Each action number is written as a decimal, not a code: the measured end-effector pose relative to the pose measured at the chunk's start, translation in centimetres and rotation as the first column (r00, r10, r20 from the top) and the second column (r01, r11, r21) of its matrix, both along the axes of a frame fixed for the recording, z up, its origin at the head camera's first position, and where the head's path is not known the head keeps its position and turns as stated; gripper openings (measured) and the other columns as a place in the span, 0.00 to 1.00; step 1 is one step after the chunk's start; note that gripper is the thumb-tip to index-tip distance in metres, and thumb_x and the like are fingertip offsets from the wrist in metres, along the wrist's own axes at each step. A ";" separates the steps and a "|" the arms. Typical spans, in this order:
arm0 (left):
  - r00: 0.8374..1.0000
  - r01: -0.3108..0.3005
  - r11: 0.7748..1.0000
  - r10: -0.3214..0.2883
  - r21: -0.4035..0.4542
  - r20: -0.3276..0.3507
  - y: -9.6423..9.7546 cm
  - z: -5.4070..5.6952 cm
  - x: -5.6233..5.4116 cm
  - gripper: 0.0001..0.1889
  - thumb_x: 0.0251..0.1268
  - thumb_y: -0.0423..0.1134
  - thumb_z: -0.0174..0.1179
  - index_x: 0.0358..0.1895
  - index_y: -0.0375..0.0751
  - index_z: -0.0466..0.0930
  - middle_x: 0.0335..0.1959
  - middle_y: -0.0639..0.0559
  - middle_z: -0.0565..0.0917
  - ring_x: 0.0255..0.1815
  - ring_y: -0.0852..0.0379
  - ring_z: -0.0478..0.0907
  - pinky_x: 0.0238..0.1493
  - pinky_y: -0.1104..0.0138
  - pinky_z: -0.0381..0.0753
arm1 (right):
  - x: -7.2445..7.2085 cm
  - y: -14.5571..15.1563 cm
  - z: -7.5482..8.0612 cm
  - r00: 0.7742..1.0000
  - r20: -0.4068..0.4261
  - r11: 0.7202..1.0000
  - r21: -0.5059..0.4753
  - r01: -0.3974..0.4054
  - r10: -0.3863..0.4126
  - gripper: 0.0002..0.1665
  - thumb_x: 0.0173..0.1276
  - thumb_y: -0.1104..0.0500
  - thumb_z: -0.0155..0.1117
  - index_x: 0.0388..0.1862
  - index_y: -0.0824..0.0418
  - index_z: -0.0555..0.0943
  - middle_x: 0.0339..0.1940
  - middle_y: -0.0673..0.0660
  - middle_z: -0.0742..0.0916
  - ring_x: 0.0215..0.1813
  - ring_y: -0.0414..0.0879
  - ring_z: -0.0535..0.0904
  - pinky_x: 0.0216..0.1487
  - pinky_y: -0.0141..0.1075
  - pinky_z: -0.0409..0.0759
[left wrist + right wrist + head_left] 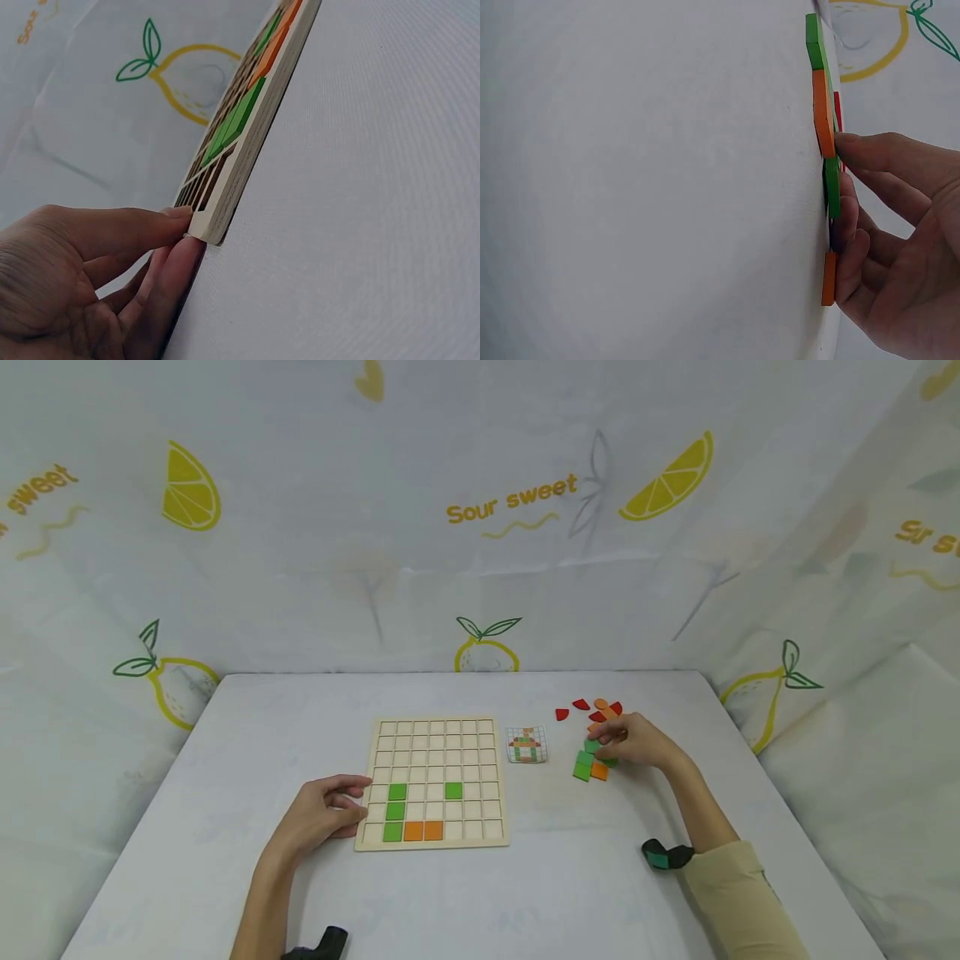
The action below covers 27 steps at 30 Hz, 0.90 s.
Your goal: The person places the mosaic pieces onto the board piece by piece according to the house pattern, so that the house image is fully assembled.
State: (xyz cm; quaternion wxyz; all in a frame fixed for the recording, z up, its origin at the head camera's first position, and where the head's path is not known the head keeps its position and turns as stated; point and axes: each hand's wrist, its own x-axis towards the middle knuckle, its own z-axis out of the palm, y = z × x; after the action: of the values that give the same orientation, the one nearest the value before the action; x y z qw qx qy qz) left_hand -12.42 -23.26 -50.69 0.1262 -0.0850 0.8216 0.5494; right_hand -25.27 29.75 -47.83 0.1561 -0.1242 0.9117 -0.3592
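A light wooden grid board (472,760) lies on the table, with several green tiles (395,811) and two orange tiles (423,832) set in its cells. My left hand (322,812) pinches the board's left edge; the left wrist view shows the thumb on top at a corner and fingers against the side. At the right, my right hand (637,743) is over a loose cluster of tiles, thumb and index finger at opposite sides of a green tile (592,747). Green and orange square tiles (823,112) lie around those fingertips, and the hand partly hides the pile.
A small printed pattern card (527,745) lies between the board and the pile. Red pieces (562,714) and an orange round piece (601,703) are spread behind the right hand. A white cloth with lemon prints (487,568) hangs behind the table.
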 end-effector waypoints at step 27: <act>1.000 -0.012 1.000 0.012 -0.005 -0.001 0.3 0.2 0.1 0.29 0.61 0.26 0.74 0.68 0.36 0.83 0.55 0.42 0.83 0.43 0.56 0.84 0.36 0.64 0.94 | 0.0 -0.5 -0.2 0.999 -0.025 0.998 0.058 0.037 -0.036 0.15 0.66 0.58 0.81 0.46 0.66 0.89 0.42 0.60 0.90 0.46 0.51 0.80 0.43 0.31 0.81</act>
State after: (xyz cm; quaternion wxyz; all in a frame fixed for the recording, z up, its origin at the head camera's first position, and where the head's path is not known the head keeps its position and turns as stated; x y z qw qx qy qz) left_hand -12.31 -22.96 -50.48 0.1223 -0.0901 0.8224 0.5483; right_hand -25.27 29.30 -48.00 0.1419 -0.1073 0.9257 -0.3337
